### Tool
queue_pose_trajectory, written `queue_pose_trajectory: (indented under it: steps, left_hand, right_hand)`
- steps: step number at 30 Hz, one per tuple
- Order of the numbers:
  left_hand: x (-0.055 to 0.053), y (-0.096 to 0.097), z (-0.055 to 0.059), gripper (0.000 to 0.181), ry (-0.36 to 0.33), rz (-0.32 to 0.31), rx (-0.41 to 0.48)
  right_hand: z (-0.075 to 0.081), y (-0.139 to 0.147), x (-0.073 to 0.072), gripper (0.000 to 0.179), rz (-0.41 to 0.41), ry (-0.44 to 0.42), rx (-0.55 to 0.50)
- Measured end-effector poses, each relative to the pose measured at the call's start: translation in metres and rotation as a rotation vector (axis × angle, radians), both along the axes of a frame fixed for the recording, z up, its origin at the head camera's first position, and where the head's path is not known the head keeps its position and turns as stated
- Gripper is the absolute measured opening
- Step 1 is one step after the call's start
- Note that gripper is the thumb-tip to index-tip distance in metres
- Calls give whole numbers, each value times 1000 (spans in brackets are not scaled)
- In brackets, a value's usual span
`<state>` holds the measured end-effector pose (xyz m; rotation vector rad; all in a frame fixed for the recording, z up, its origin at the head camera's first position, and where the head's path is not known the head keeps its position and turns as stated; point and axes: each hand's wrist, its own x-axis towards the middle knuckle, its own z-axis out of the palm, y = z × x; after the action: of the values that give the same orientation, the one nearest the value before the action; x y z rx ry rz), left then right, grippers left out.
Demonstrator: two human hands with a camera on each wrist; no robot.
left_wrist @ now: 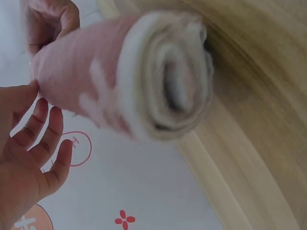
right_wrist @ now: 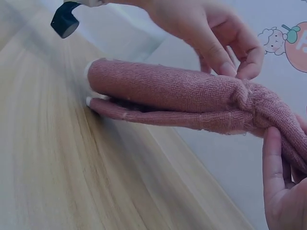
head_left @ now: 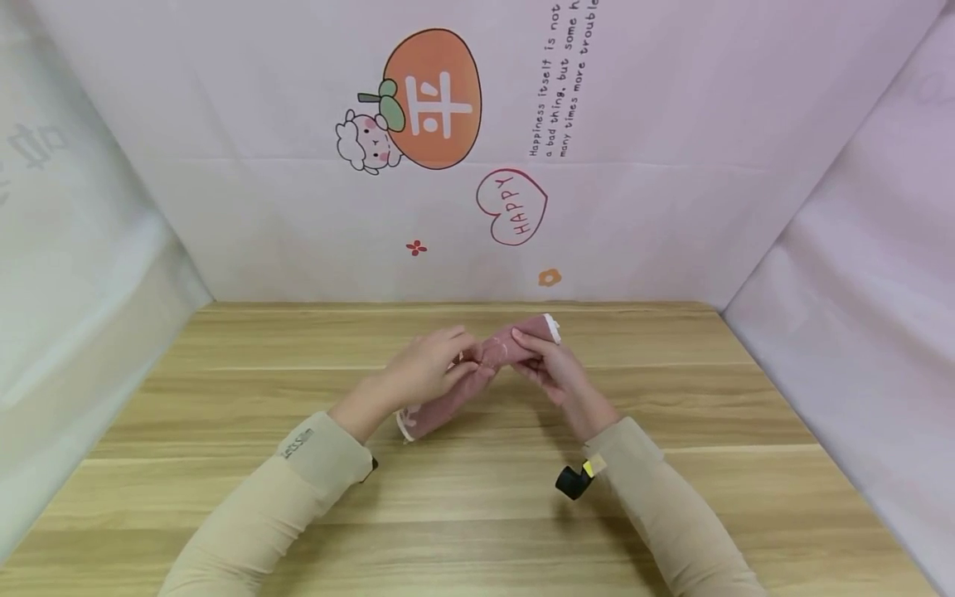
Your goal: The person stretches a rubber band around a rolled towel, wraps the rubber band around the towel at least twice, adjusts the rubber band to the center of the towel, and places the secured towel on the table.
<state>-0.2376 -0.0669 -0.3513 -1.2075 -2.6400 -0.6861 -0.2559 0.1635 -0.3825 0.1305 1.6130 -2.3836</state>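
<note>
A rolled pink towel (head_left: 448,404) with white-edged ends is held slantwise in both hands above the table. My left hand (head_left: 429,365) pinches it near the middle between thumb and forefinger, the other fingers loosely bent. My right hand (head_left: 555,369) grips the far half, thumb on top and fingers beneath. In the left wrist view the coiled layers show at the towel's near end (left_wrist: 165,76). The right wrist view shows a bunched, twisted spot (right_wrist: 242,98) at the towel's middle, with fine threads around it; what they are, I cannot tell.
A wood-grain table (head_left: 462,531) lies below. A white printed backdrop (head_left: 298,232) stands behind it, and white cloth hangs at both sides. A black wrist camera (head_left: 573,482) sits by the right sleeve.
</note>
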Motion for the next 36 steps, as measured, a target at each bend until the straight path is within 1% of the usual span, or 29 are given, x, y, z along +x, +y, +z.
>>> queue_pose_trajectory:
  steps: [3, 5, 8, 10, 13, 15, 17, 19, 20, 22, 24, 26, 27, 31, 34, 36]
  left_hand:
    - [0, 1, -1, 12, -63, 19, 49]
    - [1, 1, -1, 15, -102, 42, 76]
    - [3, 3, 0, 21, -147, 102, 83]
    - [4, 4, 0, 33, -156, 154, 58]
    - [5, 8, -1, 51, -130, 219, -13]
    - [6, 11, -4, 61, -90, 250, -66]
    - [6, 13, -6, 65, -46, 276, -116]
    - [6, 16, -7, 64, -6, 302, -148]
    - [5, 17, -8, 60, 12, 314, -157]
    - [5, 17, -8, 53, 36, 331, -158]
    - [4, 17, -8, 45, 40, 338, -135]
    - [2, 14, -8, 40, 5, 335, -90]
    - [2, 13, -8, 41, -27, 328, -58]
    - [-1, 5, -6, 41, -159, 307, 48]
    - [-4, 2, -5, 39, -202, 301, 77]
    - [-5, 0, -5, 37, -223, 298, 84]
  right_hand:
    - [0, 0, 1, 4, -15, -18, -17]
    - [0, 0, 1, 7, -26, -32, -34]
    - [0, -2, 2, 17, -35, -47, -89]
    - [1, -5, 3, 23, -49, -52, -137]
    - [1, -11, 4, 27, -54, -62, -204]
    - [2, -16, 4, 28, -58, -81, -244]
    - [2, -20, 5, 27, -70, -110, -279]
    - [2, -23, 5, 24, -88, -135, -311]
    - [1, -25, 5, 21, -101, -145, -325]
    - [2, -26, 6, 16, -109, -150, -345]
    - [2, -26, 7, 10, -100, -143, -353]
    - [3, -25, 8, 6, -84, -134, -352]
    - [3, -25, 8, 7, -68, -124, -346]
    - [1, -21, 10, 11, 24, -29, -298]
    - [-2, -18, 11, 20, 93, 65, -260]
    - [-5, -17, 10, 26, 120, 96, -241]
